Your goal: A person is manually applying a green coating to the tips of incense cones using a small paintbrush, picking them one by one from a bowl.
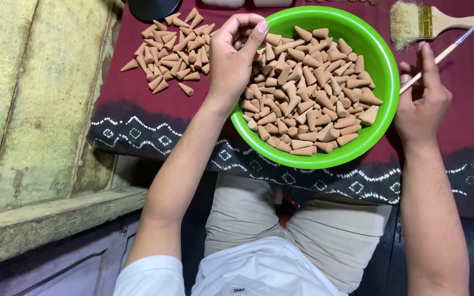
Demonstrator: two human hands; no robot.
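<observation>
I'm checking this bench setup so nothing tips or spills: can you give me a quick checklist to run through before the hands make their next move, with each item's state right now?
1. Bowl sits flat on the cloth: ok, though its near rim is close to the table edge.
2. Left hand has a grip on a cone: cannot tell; fingers are curled at the bowl's rim and hide what they pinch.
3. Right hand holds the thin brush: ok, handle between the fingers.
4. Cones in bowl below the rim: ok.
5. Loose cone pile clear of the cloth edge: ok.
6. Wide brush out of the way: ok, lying beyond the bowl.
</observation>
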